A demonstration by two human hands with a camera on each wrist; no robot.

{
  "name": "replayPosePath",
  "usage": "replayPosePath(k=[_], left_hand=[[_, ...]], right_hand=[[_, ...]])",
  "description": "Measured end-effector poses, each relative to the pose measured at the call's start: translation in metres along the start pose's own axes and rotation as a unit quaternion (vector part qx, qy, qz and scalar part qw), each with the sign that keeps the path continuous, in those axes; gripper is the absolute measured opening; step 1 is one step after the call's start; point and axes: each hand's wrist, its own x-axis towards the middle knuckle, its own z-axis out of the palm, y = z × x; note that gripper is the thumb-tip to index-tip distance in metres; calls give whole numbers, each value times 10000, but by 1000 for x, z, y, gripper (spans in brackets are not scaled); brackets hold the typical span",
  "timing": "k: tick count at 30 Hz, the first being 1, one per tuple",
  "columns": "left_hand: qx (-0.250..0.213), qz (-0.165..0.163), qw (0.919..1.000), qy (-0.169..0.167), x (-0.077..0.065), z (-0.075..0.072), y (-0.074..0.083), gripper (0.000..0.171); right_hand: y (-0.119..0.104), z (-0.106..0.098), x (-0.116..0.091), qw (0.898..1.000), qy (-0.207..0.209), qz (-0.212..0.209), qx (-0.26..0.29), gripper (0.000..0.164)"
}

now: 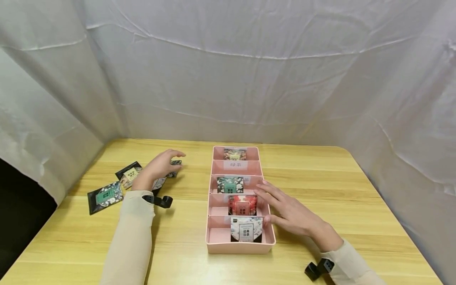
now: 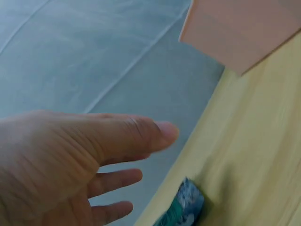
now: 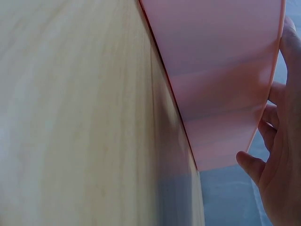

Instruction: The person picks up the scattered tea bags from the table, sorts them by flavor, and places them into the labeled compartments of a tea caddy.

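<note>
My left hand (image 1: 159, 165) hovers over loose tea sachets on the table, fingers apart and nothing held. Close by its fingertips is a dark floral sachet (image 1: 174, 173), green and blue in the left wrist view (image 2: 186, 205). Partly hidden under the hand is a whitish sachet (image 1: 158, 183). My right hand (image 1: 293, 213) rests its extended fingers along the right rim of a pink divided box (image 1: 242, 248). Inside, from front to back, stand a white sachet (image 1: 246, 229), a red sachet (image 1: 242, 206), a green sachet (image 1: 230, 185) and a yellow-labelled sachet (image 1: 235, 154).
Left of my left hand lie a green-labelled sachet (image 1: 106, 196) and a yellow-labelled sachet (image 1: 130, 175). A paper label (image 1: 235, 165) with printed characters marks one compartment wall. Pale cloth (image 1: 242, 87) hangs behind and beside the wooden table (image 1: 320, 174).
</note>
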Motion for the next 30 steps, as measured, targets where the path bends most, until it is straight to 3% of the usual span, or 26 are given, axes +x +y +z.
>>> replayPosePath(k=[10,15,22,30], left_hand=[[-125,-598,9959,-671,-4,6,-27,60],[-171,-664,9932,-941,-7,4,-34,70],[34,-514,9940,-965,-3,-1,-30,70],[255,-676,9942,-796,7,11,-27,81]], right_hand=[[1,3,0,10000,15,-39,-15,73],[-1,2,0,10000,-5,-35,3,73],[0,0,-1,10000,-13,-13,-21,73],[1,0,-1,10000,-32,-4,-22,73]])
